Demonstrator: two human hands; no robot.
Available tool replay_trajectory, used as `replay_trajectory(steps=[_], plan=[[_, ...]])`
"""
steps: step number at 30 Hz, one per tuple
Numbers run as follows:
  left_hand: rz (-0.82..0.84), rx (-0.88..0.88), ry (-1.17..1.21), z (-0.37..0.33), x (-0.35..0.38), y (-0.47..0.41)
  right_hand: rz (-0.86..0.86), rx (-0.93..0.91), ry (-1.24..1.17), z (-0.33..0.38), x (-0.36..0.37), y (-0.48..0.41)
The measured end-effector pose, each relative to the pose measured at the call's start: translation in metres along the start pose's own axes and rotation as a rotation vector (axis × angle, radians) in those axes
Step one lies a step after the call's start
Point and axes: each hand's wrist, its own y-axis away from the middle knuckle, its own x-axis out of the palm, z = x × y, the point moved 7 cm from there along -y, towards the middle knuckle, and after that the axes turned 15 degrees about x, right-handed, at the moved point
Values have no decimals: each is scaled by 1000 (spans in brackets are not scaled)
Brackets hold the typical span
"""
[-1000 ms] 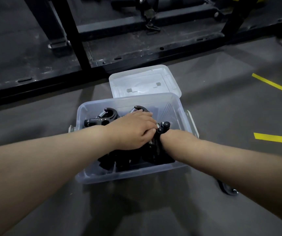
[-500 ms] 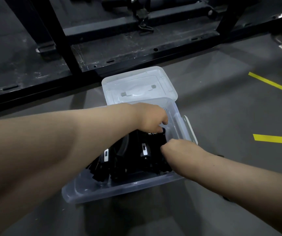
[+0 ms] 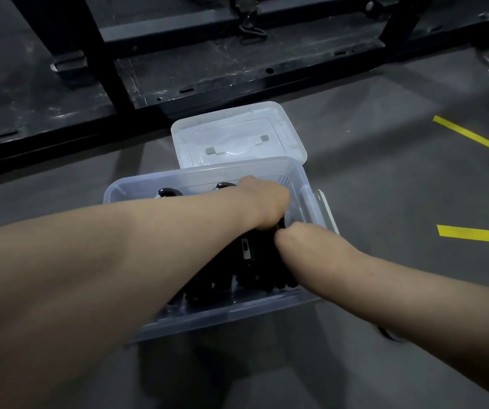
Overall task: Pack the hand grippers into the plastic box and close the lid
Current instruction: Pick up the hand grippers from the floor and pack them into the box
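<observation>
Both hands have shifted to the right side of the box (image 3: 202, 172): the left hand (image 3: 266, 202) curls its fingers onto the grippers (image 3: 249, 261) packed inside; the right hand (image 3: 299, 242) hides its fingers, state untellable. Behind, the lid (image 3: 237, 134) lies unfitted; closing remains.

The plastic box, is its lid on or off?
Off. The lid lies on the floor behind the plastic box, whose top is uncovered, with hand grippers inside.
</observation>
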Motion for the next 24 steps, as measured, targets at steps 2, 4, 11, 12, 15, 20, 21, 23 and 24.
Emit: replay_trajectory(steps=[2,4,11,12,15,20,21,23,24], plan=[[7,10,28,3,-2,5,-30,6,0,-1,-4,3],[18,25,31,4,-3,8,-36,10,19,0,-1,5],[11,14,41,5,-2,7,43,21,51,-2,4,-9],[3,10,38,5,-2,8,31,10,62,-1,3,-9],[-17,3,38,5,-1,9,64,-40,140,3,9,-13],[-24,-27,49,7,0,13,116,-118,198,15,14,-19],[-14,-29,54,8,0,13,146,-156,233,18,15,-16],[6,-36,65,10,2,13,172,-179,260,19,15,-14],[13,-38,75,10,4,13,173,-189,263,19,14,-13]])
